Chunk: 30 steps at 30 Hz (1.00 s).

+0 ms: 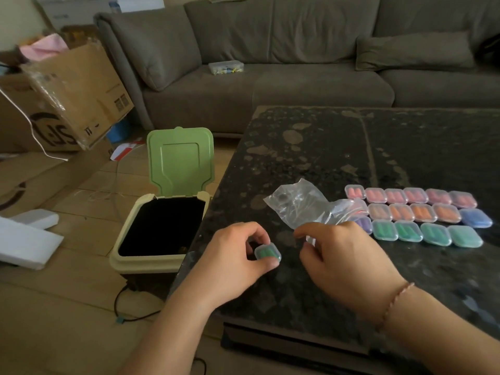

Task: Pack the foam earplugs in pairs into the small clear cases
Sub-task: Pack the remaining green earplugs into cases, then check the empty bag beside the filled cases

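Earplugs, green foam, sit as a pair inside the small clear case [267, 252] that the left hand [232, 263] pinches between thumb and curled fingers, low over the near-left part of the bench [311, 147]. Foam like this should be very light and squashy, so the plugs will spring back if pressed; the case looks like thin hard plastic, smooth and likely slippery, best taken by its short sides as it is now, with pressure on the lid edge to snap it. The right hand [346, 258] hovers just beside it, fingers curled; something clear seems to lie under the fingertips, but I cannot tell whether it grips anything. A crumpled clear bag [300, 204] lies just behind both hands, touching the rows of filled cases [422, 215] to the right. The bench's left edge is close to the left hand, with an open green-lidded bin [162, 228] directly below, so a dropped case could fall in. Open room lies on the dark top beyond the rows.
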Tool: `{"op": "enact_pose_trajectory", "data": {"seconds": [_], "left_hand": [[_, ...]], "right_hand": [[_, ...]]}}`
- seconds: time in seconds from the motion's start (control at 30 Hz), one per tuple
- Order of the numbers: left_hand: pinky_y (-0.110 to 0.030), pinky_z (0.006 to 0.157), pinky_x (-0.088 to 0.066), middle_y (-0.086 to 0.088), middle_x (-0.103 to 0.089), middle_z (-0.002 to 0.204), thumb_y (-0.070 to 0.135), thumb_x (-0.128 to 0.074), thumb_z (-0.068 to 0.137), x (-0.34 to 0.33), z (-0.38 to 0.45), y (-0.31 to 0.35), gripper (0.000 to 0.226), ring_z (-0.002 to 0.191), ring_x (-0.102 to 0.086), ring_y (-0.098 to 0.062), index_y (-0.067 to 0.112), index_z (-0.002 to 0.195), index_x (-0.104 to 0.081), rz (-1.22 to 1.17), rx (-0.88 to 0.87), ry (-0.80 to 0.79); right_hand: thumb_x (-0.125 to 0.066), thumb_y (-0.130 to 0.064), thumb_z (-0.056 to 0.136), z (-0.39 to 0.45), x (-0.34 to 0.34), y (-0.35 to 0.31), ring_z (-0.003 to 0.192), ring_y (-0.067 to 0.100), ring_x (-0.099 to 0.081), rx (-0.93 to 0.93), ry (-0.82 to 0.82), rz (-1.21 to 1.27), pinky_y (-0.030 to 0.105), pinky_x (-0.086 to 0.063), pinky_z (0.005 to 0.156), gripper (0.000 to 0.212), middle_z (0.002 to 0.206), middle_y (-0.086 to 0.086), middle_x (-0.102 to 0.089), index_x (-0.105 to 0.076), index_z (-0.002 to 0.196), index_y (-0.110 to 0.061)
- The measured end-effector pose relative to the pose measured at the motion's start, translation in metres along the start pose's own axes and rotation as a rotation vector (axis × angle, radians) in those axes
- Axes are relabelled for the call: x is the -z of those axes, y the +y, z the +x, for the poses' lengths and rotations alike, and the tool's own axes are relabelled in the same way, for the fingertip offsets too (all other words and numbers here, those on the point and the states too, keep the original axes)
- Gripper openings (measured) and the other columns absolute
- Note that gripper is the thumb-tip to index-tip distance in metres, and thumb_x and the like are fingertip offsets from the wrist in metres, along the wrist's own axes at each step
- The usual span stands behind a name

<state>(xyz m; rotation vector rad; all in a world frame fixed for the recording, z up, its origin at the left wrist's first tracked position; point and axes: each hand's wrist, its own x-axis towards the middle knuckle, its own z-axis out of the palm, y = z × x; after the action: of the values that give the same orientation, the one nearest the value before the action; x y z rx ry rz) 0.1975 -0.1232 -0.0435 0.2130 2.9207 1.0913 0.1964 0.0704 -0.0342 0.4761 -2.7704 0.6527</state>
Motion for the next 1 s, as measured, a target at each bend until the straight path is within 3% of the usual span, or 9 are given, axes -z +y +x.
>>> {"op": "enact_pose_trajectory", "data": {"seconds": [0.13,0.23,0.4,0.5,0.6,0.7,0.8,0.9,1.0], "left_hand": [[-0.01,0.069,-0.042,0.022,-0.061,0.086,0.033,-0.084,0.076,-0.005,0.0,0.002,0.029,0.084,-0.057,0.003,0.039,0.093,-0.062,-0.002,0.004,0.025],[-0.015,0.077,-0.05,0.021,-0.063,0.09,0.022,-0.087,0.072,-0.011,-0.001,0.004,0.039,0.087,-0.059,0.004,0.04,0.096,-0.061,0.039,-0.051,0.036],[-0.017,0.064,-0.053,0.017,-0.071,0.08,0.004,-0.093,0.058,-0.008,0.0,0.008,0.048,0.07,-0.069,-0.002,0.034,0.085,-0.066,-0.164,-0.021,0.029],[-0.023,0.067,-0.057,0.007,-0.074,0.089,0.007,-0.091,0.057,0.0,0.002,0.029,0.051,0.077,-0.074,-0.015,0.026,0.098,-0.068,-0.413,-0.046,-0.004],[-0.032,0.076,-0.06,0.006,-0.073,0.101,0.019,-0.087,0.054,-0.004,0.004,0.056,0.053,0.087,-0.075,-0.017,0.039,0.099,-0.067,-0.499,-0.166,-0.006],[-0.032,0.084,-0.058,0.016,-0.071,0.107,0.034,-0.083,0.063,-0.023,0.008,0.081,0.048,0.101,-0.071,-0.01,0.046,0.105,-0.064,-0.388,-0.324,0.031],[-0.017,0.082,-0.053,0.021,-0.066,0.102,0.049,-0.069,0.077,-0.048,0.014,0.109,0.031,0.101,-0.064,-0.001,0.034,0.104,-0.065,-0.235,-0.48,0.179],[-0.018,0.078,-0.052,0.016,-0.062,0.096,0.038,-0.07,0.082,-0.07,0.03,0.121,0.02,0.091,-0.06,-0.002,0.023,0.096,-0.069,0.014,-0.554,0.258],[-0.028,0.077,-0.048,0.01,-0.062,0.098,0.026,-0.078,0.079,-0.074,0.046,0.125,0.017,0.094,-0.055,-0.01,0.019,0.093,-0.07,0.135,-0.498,0.34]], "right_hand": [[-0.045,-0.039,0.09,-0.002,-0.021,0.002,0.072,0.017,-0.061,-0.033,-0.171,0.05,0.037,-0.055,0.067,0.026,0.077,-0.004,-0.064,-0.066,0.09,-0.023],[-0.044,-0.045,0.092,-0.002,-0.034,0.002,0.075,0.018,-0.062,-0.068,-0.193,0.101,0.038,-0.054,0.07,0.031,0.081,-0.003,-0.064,-0.066,0.09,-0.023],[-0.056,-0.046,0.087,-0.009,-0.024,-0.004,0.074,0.013,-0.062,-0.03,-0.109,0.291,0.037,-0.053,0.07,0.021,0.079,-0.006,-0.067,-0.065,0.089,-0.027],[-0.062,-0.046,0.084,-0.015,0.002,-0.004,0.066,0.009,-0.06,-0.049,0.019,0.388,0.029,-0.051,0.061,0.021,0.076,-0.007,-0.063,-0.056,0.086,-0.026],[-0.069,-0.034,0.084,-0.023,0.025,0.009,0.062,0.007,-0.058,-0.066,0.126,0.539,0.018,-0.045,0.054,0.018,0.079,-0.009,-0.061,-0.055,0.089,-0.025],[-0.071,-0.024,0.085,-0.032,0.052,0.031,0.067,0.012,-0.064,-0.109,0.171,0.65,0.031,-0.055,0.06,0.019,0.087,-0.01,-0.062,-0.055,0.095,-0.029],[-0.075,-0.02,0.081,-0.037,0.087,0.074,0.067,0.014,-0.065,-0.213,0.332,0.619,0.035,-0.056,0.064,0.022,0.085,-0.008,-0.066,-0.058,0.09,-0.031],[-0.078,-0.02,0.079,-0.043,0.118,0.143,0.066,0.021,-0.065,-0.436,0.458,0.501,0.044,-0.058,0.069,0.017,0.08,-0.003,-0.07,-0.063,0.082,-0.028],[-0.078,-0.031,0.076,-0.053,0.129,0.199,0.064,0.015,-0.064,-0.675,0.316,0.274,0.04,-0.058,0.073,0.014,0.073,-0.006,-0.07,-0.066,0.081,-0.026]]}}
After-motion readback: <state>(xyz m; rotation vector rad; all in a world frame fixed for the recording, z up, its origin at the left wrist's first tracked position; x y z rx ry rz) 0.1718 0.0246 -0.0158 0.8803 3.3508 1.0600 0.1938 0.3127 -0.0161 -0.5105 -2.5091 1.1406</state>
